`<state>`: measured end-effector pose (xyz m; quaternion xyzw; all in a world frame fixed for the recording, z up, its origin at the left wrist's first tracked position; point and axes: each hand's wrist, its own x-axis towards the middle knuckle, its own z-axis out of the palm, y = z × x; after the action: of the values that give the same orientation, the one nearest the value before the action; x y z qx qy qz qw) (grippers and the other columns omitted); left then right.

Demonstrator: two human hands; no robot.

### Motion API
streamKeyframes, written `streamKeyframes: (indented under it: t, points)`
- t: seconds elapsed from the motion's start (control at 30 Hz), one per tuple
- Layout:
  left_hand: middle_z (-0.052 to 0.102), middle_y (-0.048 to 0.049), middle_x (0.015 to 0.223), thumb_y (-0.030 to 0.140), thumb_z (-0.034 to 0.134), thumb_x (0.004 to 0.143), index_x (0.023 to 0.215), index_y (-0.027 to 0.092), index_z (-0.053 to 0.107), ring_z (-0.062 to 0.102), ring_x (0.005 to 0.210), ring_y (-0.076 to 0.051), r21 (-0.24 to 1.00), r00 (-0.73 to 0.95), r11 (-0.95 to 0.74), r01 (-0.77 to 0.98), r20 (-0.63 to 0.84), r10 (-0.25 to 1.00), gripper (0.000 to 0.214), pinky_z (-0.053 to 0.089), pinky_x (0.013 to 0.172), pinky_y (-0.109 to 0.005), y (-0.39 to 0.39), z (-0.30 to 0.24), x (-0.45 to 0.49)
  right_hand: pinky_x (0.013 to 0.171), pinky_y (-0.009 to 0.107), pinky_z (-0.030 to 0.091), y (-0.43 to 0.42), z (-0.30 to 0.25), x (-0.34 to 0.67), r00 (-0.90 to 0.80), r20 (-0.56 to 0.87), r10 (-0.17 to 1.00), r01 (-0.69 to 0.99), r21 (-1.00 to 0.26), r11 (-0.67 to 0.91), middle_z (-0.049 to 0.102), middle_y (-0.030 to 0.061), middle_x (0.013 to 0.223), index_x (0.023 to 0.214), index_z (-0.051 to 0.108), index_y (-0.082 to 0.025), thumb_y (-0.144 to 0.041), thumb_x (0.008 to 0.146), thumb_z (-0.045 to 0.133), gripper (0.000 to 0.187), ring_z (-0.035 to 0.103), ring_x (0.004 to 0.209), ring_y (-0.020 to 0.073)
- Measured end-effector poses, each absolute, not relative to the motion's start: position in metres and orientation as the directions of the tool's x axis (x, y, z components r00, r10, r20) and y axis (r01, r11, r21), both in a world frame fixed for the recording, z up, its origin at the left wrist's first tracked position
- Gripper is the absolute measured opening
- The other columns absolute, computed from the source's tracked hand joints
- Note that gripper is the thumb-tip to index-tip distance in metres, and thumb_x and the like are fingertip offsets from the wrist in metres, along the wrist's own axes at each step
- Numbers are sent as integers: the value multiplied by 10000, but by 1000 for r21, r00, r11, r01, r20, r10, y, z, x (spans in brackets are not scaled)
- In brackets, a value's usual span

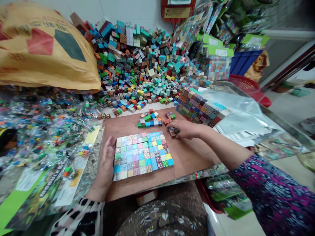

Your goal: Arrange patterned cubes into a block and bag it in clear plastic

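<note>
Now the right grip [184, 128] pinches dark blocks [173, 131] right of the slab [143, 155]; the uncurled left grip [105, 164] touches its left edge.

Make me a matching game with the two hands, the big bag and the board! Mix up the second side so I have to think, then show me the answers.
Column one
1. Left hand
2. Right hand
3. Big bag
4. Board

Column two
A. Brown, under the patchwork of colourful squares
B. At the small dark blocks
C. Against the left edge of the patchwork
D. Yellow, with a red shape and a dark green shape printed on it

Right pairs: 1-C, 2-B, 3-D, 4-A
</note>
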<state>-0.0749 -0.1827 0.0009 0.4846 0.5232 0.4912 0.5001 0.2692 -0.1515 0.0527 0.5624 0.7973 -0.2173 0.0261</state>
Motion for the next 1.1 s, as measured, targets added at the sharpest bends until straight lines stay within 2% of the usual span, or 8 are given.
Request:
streamKeyframes:
  t: [0.13,0.33,0.43,0.57,0.7,0.8,0.97,1.1]
  points:
    - [486,-104,1495,620,532,877,1437,236,442,372,1430,-256,999,-26,36,0,-36,999,685,238,1212,-439,-183,2,-74,950,390,473,-176,65,262,-431,-332,839,881,-356,312,610,122,1298,1248,596,-206,-194,757,689,500,576,1175,299]
    - [464,-112,1513,617,554,864,1431,222,453,369,1432,-252,999,-47,46,-5,-46,998,698,205,1224,-433,-185,6,-71,1045,419,415,-198,66,259,-376,-347,859,900,-357,250,514,153,1439,1435,423,-173,-158,733,686,749,498,1294,323]
    - [468,-109,1510,617,546,869,1430,226,453,369,1431,-256,999,-39,37,6,-37,999,690,210,1221,-438,-183,3,-73,990,429,449,-193,62,262,-292,-369,882,931,-321,174,572,170,1364,1382,477,-153,-231,733,720,697,548,1226,341]
    - [474,-100,1507,595,525,891,1423,249,461,384,1423,-262,1000,-22,21,-1,-21,1000,638,230,1212,-460,-180,-4,-76,933,411,470,-185,56,264,-309,-343,887,928,-315,201,614,150,1270,1300,547,-178,-290,750,727,589,583,1150,323]
    - [482,-98,1501,576,525,898,1421,255,471,383,1423,-265,1000,-35,23,16,-22,999,616,247,1207,-448,-182,-2,-75,902,414,480,-189,55,258,-280,-315,907,935,-303,183,535,175,1310,1356,512,-173,-345,723,766,703,578,1123,335]
    - [482,-99,1499,595,516,893,1426,250,467,378,1426,-272,999,-41,29,38,-27,999,637,269,1200,-449,-184,3,-73,859,401,492,-195,57,251,-248,-299,921,941,-300,156,550,149,1250,1351,522,-191,-389,707,785,724,597,1050,321]
    - [467,-94,1511,596,515,890,1434,244,456,368,1432,-267,998,-45,38,53,-36,998,651,235,1215,-435,-185,6,-71,860,383,484,-197,57,248,-265,-264,927,935,-306,180,570,155,1191,1300,537,-152,-308,793,673,547,591,1018,291]
    - [473,-104,1506,592,527,886,1428,225,461,368,1432,-262,998,-54,47,45,-44,998,658,215,1223,-430,-185,8,-70,855,385,478,-200,51,251,-319,-231,919,922,-301,245,599,153,1118,1180,580,-136,-236,769,634,427,580,1023,295]
